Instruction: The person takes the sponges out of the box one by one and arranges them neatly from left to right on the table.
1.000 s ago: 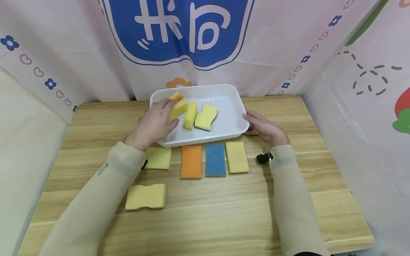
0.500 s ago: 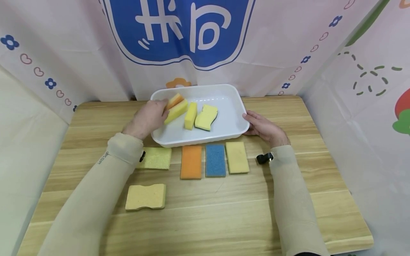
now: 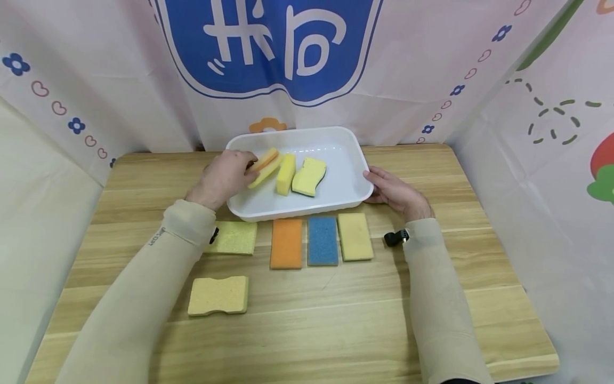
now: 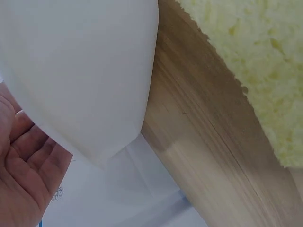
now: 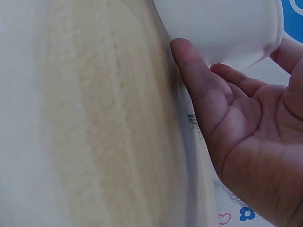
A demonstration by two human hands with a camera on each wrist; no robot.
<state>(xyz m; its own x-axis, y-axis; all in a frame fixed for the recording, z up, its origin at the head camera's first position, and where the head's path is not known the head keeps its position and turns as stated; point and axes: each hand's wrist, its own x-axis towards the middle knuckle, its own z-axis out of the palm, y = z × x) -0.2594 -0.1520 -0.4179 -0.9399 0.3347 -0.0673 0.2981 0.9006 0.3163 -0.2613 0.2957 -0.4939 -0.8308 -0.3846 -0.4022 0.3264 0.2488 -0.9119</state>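
A white plastic tray [image 3: 331,202] sits at the back of the table. My left hand [image 3: 225,176] reaches over its left end and pinches a yellow sponge with an orange layer [image 3: 265,159]. A plain yellow sponge [image 3: 266,174] leans right against that one, near the thumb. Farther right in the tray, a yellow block sponge [image 3: 286,174] stands on edge beside a wavy yellow sponge with a dark underside [image 3: 309,176]. My right hand [image 3: 393,191] grips the tray's right end, thumb on the rim and fingers below. The left wrist view hides the left fingertips behind the tray wall [image 4: 90,71].
In front of the tray lie a pale yellow-green sponge [image 3: 235,237], an orange sponge [image 3: 286,244], a blue sponge [image 3: 322,240] and a yellow sponge [image 3: 355,236]. A notched yellow sponge [image 3: 218,295] lies nearer on the wooden table [image 3: 336,330]. A printed curtain [image 3: 168,117] hangs behind.
My left hand first drew back a little to the left, letting more of the two left sponges show. The orange-layered sponge then shifted right and forward against the plain one. My right hand stayed put.
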